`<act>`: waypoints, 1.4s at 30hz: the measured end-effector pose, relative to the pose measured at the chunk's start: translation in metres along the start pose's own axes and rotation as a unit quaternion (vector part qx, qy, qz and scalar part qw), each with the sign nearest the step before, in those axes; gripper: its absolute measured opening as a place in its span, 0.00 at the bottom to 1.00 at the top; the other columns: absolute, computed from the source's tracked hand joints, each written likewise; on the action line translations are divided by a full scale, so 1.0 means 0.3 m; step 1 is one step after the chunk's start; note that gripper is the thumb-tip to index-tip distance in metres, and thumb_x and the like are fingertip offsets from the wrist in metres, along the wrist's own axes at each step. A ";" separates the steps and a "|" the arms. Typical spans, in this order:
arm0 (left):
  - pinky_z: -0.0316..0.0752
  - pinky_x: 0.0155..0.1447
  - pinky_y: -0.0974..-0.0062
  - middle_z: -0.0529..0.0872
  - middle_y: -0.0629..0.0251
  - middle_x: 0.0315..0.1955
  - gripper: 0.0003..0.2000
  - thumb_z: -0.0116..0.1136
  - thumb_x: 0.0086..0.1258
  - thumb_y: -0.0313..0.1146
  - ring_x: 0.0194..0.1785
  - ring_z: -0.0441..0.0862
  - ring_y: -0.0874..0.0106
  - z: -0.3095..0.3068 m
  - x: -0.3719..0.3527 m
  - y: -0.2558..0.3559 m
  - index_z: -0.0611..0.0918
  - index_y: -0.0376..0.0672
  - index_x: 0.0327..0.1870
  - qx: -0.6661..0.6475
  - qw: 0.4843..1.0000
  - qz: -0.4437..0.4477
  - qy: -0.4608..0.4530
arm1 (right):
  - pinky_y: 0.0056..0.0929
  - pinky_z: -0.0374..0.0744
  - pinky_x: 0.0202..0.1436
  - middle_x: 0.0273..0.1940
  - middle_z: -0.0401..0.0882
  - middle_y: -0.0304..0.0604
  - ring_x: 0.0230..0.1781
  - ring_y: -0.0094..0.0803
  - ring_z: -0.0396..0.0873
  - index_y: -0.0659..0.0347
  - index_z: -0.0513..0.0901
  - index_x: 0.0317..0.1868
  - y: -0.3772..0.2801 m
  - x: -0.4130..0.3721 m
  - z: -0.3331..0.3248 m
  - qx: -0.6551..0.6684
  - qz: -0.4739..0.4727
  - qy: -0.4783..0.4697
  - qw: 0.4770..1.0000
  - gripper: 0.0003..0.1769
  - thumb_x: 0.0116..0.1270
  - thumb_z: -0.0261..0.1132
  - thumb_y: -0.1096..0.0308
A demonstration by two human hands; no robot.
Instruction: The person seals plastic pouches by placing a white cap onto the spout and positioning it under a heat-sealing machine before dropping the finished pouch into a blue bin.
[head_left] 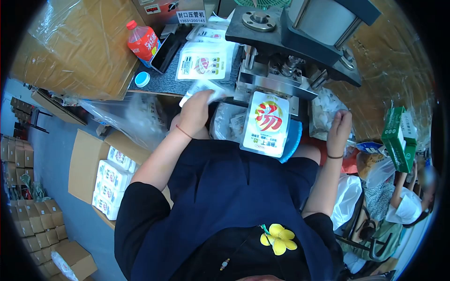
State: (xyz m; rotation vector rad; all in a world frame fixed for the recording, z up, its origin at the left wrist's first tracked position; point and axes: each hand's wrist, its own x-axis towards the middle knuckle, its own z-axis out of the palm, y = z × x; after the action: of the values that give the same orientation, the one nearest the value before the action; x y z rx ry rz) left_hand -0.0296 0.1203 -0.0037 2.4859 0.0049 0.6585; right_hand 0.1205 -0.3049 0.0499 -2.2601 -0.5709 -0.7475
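My left hand (195, 114) is closed around a white printed pouch (204, 89), blurred by motion, in front of the stack of flat pouches (205, 62) on the bench. A printed pouch with large red characters (265, 124) sits at the front of the press machine (300, 83), between my hands. Beside a clear container of small white pieces (324, 110), my right hand (340, 132) is raised with its fingers curled together. Whatever is in those fingers, if anything, is hidden.
A red-labelled bottle (143, 43) and blue cap (142, 79) are on the bench's left. An open carton of packed pouches (111, 180) stands at lower left. A green box (400, 139) lies at right. Another person (407, 201) is at far right.
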 end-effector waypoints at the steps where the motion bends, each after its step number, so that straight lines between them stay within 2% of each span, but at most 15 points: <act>1: 0.80 0.53 0.65 0.90 0.55 0.42 0.11 0.55 0.80 0.32 0.46 0.87 0.57 -0.022 -0.005 0.025 0.86 0.39 0.55 -0.100 0.992 -0.075 -0.020 | 0.42 0.76 0.50 0.41 0.77 0.54 0.43 0.50 0.77 0.66 0.76 0.46 -0.062 -0.004 0.002 0.019 0.026 -0.043 0.999 0.08 0.79 0.59 0.68; 2: 0.79 0.42 0.74 0.90 0.58 0.33 0.11 0.60 0.79 0.34 0.36 0.87 0.73 0.012 -0.021 0.059 0.88 0.36 0.50 -0.285 0.950 -0.129 0.008 | 0.43 0.76 0.48 0.41 0.77 0.54 0.41 0.51 0.78 0.65 0.75 0.46 -0.117 -0.012 0.014 0.038 0.053 -0.085 0.994 0.08 0.80 0.58 0.67; 5: 0.77 0.38 0.77 0.90 0.63 0.32 0.12 0.67 0.75 0.36 0.32 0.83 0.81 0.019 -0.027 0.164 0.89 0.35 0.47 -0.290 0.932 -0.173 -0.135 | 0.38 0.78 0.46 0.41 0.79 0.53 0.39 0.47 0.81 0.65 0.77 0.51 -0.269 -0.035 0.093 0.189 0.009 -0.173 0.966 0.07 0.79 0.57 0.71; 7: 0.75 0.35 0.77 0.87 0.61 0.26 0.14 0.73 0.69 0.40 0.28 0.80 0.80 0.072 -0.029 0.216 0.90 0.36 0.42 -0.264 0.944 -0.144 -0.138 | 0.32 0.79 0.43 0.41 0.82 0.49 0.37 0.39 0.81 0.67 0.83 0.44 -0.339 0.002 0.100 0.239 -0.068 -0.202 0.947 0.06 0.76 0.61 0.73; 12: 0.77 0.37 0.76 0.89 0.63 0.27 0.16 0.71 0.72 0.44 0.30 0.83 0.81 0.179 -0.055 0.329 0.90 0.36 0.41 -0.371 0.891 -0.159 -0.208 | 0.34 0.78 0.41 0.34 0.83 0.46 0.34 0.42 0.81 0.67 0.86 0.40 -0.455 0.042 0.130 0.264 -0.018 -0.182 0.947 0.07 0.74 0.65 0.71; 15: 0.81 0.45 0.77 0.92 0.65 0.36 0.17 0.65 0.78 0.42 0.38 0.85 0.81 0.199 -0.076 0.361 0.88 0.33 0.48 -0.513 0.785 -0.217 -0.272 | 0.37 0.79 0.41 0.35 0.83 0.47 0.36 0.45 0.82 0.67 0.86 0.41 -0.398 0.043 0.113 0.172 -0.055 -0.175 0.968 0.07 0.73 0.65 0.71; 18: 0.81 0.59 0.74 0.90 0.62 0.49 0.16 0.62 0.80 0.37 0.50 0.85 0.79 0.191 -0.083 0.421 0.85 0.32 0.57 -0.605 0.680 -0.243 -0.336 | 0.39 0.80 0.44 0.37 0.84 0.50 0.39 0.48 0.83 0.67 0.86 0.42 -0.361 0.050 0.071 0.185 -0.073 -0.278 0.940 0.08 0.73 0.65 0.69; 21: 0.80 0.62 0.74 0.90 0.61 0.51 0.17 0.63 0.79 0.36 0.53 0.86 0.76 0.219 -0.089 0.427 0.83 0.33 0.60 -0.650 0.609 -0.273 -0.365 | 0.42 0.81 0.47 0.43 0.84 0.53 0.43 0.51 0.83 0.64 0.85 0.48 -0.297 0.056 0.053 0.125 -0.103 -0.283 0.945 0.10 0.75 0.63 0.66; 24: 0.82 0.62 0.70 0.89 0.58 0.55 0.17 0.66 0.75 0.28 0.54 0.88 0.71 0.217 -0.055 0.402 0.81 0.32 0.61 -0.642 0.619 -0.283 -0.354 | 0.48 0.81 0.50 0.48 0.83 0.55 0.47 0.55 0.83 0.58 0.84 0.54 -0.195 0.073 0.020 -0.137 -0.100 -0.210 0.963 0.13 0.75 0.62 0.63; 27: 0.84 0.61 0.66 0.89 0.55 0.54 0.17 0.65 0.73 0.24 0.53 0.89 0.68 0.227 0.011 0.346 0.81 0.31 0.61 -0.662 0.620 -0.309 -0.286 | 0.49 0.82 0.50 0.48 0.83 0.56 0.47 0.56 0.84 0.56 0.84 0.53 0.010 0.066 -0.004 -0.297 0.018 -0.344 0.891 0.15 0.68 0.68 0.64; 32: 0.83 0.60 0.66 0.89 0.55 0.53 0.17 0.65 0.72 0.25 0.53 0.89 0.67 0.237 0.074 0.296 0.80 0.29 0.60 -0.675 0.592 -0.344 -0.276 | 0.50 0.81 0.52 0.48 0.82 0.55 0.48 0.58 0.83 0.56 0.83 0.53 0.099 0.044 0.034 -0.220 0.011 -0.316 0.923 0.16 0.65 0.68 0.68; 35: 0.79 0.62 0.62 0.86 0.50 0.55 0.21 0.65 0.73 0.30 0.57 0.86 0.61 0.269 0.091 0.216 0.77 0.30 0.62 -0.367 0.892 -0.244 -0.100 | 0.50 0.80 0.53 0.49 0.80 0.55 0.48 0.58 0.82 0.58 0.83 0.52 0.088 0.036 0.036 -0.207 -0.007 -0.282 0.937 0.14 0.66 0.66 0.70; 37: 0.76 0.65 0.59 0.80 0.42 0.60 0.25 0.67 0.71 0.38 0.62 0.81 0.52 0.173 0.177 0.106 0.76 0.34 0.64 -0.195 0.967 -0.147 0.075 | 0.50 0.80 0.51 0.50 0.79 0.56 0.47 0.58 0.81 0.60 0.82 0.51 0.105 0.023 0.030 -0.211 -0.065 -0.246 0.944 0.13 0.67 0.65 0.69; 39: 0.74 0.67 0.57 0.74 0.37 0.66 0.28 0.68 0.70 0.45 0.66 0.76 0.46 0.059 0.239 0.008 0.77 0.40 0.66 0.108 0.975 0.004 0.196 | 0.50 0.80 0.49 0.47 0.80 0.56 0.45 0.58 0.82 0.60 0.82 0.50 0.077 0.014 0.019 -0.219 -0.064 -0.200 0.953 0.12 0.67 0.65 0.69; 42: 0.74 0.68 0.56 0.70 0.39 0.71 0.27 0.65 0.71 0.44 0.68 0.74 0.44 0.023 0.141 -0.052 0.76 0.46 0.69 0.261 0.960 0.097 0.002 | 0.49 0.80 0.49 0.46 0.82 0.57 0.45 0.57 0.83 0.62 0.82 0.49 0.030 0.009 0.013 -0.145 -0.013 -0.130 0.981 0.11 0.68 0.64 0.69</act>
State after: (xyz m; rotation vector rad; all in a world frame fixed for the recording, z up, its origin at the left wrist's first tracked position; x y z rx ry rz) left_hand 0.0127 0.1357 0.0024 3.0213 -0.0726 0.8299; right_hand 0.1291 -0.3077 0.0451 -2.6502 -0.6480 -0.5795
